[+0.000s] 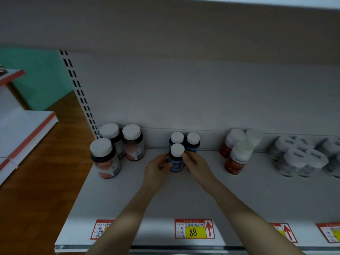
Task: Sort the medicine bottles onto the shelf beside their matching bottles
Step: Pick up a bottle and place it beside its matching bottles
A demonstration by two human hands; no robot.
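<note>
White shelf (239, 196) in front of me, here's the line-up: three pink-labelled bottles (133, 144) at its left end, three blue bottles (176, 162) in the middle, red bottles (236, 161) next, pale bottles (298, 159) far right, all upright.

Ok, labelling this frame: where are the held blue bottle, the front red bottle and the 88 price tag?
held blue bottle (177, 165), head view, on its blue label.
front red bottle (234, 167), head view, on its red body.
88 price tag (195, 232), head view, on its yellow panel.
</note>
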